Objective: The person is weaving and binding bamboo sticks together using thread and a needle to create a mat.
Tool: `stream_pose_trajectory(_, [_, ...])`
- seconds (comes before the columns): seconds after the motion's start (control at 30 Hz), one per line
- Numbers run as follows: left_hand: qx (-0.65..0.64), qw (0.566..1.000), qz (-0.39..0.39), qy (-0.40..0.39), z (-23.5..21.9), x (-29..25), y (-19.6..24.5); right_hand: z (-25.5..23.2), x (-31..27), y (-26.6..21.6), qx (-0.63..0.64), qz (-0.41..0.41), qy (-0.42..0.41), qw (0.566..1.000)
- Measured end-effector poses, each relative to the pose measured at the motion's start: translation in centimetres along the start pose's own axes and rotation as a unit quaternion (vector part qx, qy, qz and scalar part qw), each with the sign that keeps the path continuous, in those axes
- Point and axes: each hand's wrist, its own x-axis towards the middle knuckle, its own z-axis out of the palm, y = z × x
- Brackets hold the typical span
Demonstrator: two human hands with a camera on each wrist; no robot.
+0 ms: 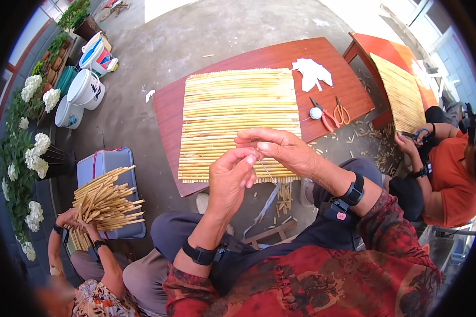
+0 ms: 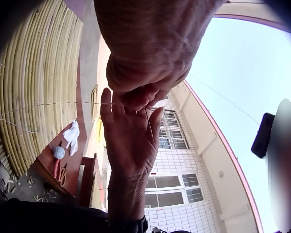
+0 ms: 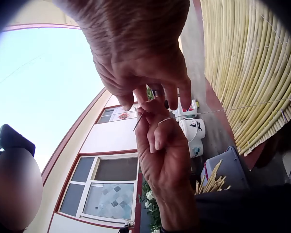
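My left hand (image 1: 231,171) is raised over the near edge of a mat of yellow reed stalks (image 1: 238,113). Its fingertips pinch a thin needle (image 3: 138,122), whose point sticks out below them. A pale thread (image 3: 208,113) bends round a finger of that hand and runs to the mat. Close against it is my right hand (image 1: 288,153), fingers mostly straight, thumb and fingertips at the left fingertips. In the left wrist view its palm faces the left hand. The mat lies on a reddish-brown table (image 1: 166,121).
On the table are a thread ball (image 1: 316,113), red-handled pliers (image 1: 329,121), scissors (image 1: 342,112) and a white glove (image 1: 312,74). At left, one person handles cut stalks (image 1: 108,201) over a grey bin (image 1: 135,182); at right, another holds a second mat (image 1: 399,90). Buckets (image 1: 84,90) stand far left.
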Motion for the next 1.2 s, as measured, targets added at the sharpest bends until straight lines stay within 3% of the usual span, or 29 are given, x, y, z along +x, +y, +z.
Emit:
stream_pose_trajectory(0.17, [-0.019, 1.000, -0.011, 0.006, 0.5, 0.0, 0.1, -0.4, -0.1, 0.0, -0.051, -0.019, -0.016, 0.998])
stream_pose_trajectory(0.43, [-0.058, 0.998, -0.009, 0.004, 0.8, 0.1, -0.8, 0.4, -0.1, 0.7, -0.059, -0.044, 0.140, 0.987])
stream_pose_trajectory(0.57, [-0.041, 0.999, -0.006, 0.009, 1.0, 0.1, -0.9, 0.0, 0.3, -0.1, -0.058, -0.029, 0.158, 0.985])
stream_pose_trajectory(0.63, [-0.034, 0.999, -0.002, 0.014, 1.0, 0.1, -0.8, -0.7, 0.7, -0.3, 0.031, 0.005, 0.166, 0.986])
stream_pose_trajectory(0.73, [-0.020, 1.000, 0.002, 0.020, 0.7, 0.1, -0.6, -1.9, 0.9, -1.0, 0.129, 0.006, 0.144, 0.981])
stream_pose_trajectory(0.87, [-0.024, 1.000, 0.011, 0.011, 0.6, 0.1, -0.3, -0.7, 0.2, 0.1, 0.013, 0.010, 0.048, 0.999])
stream_pose_trajectory(0.9, [-0.024, 1.000, 0.011, 0.012, 0.6, 0.1, -0.3, -0.6, 0.0, -0.2, -0.080, 0.006, 0.017, 0.997])
stream_pose_trajectory(1.0, [-0.035, 0.999, 0.002, 0.007, 0.6, 0.0, -0.6, -0.6, 0.0, -0.2, -0.096, -0.033, -0.011, 0.995])
stream_pose_trajectory(1.13, [-0.036, 0.999, -0.012, 0.024, 0.8, 0.2, -0.5, -0.5, 0.0, 0.5, -0.054, -0.038, 0.025, 0.997])
stream_pose_trajectory(1.2, [-0.048, 0.999, -0.014, 0.016, 0.6, 0.2, -0.8, -0.2, 0.0, 0.6, -0.063, -0.035, 0.086, 0.994])
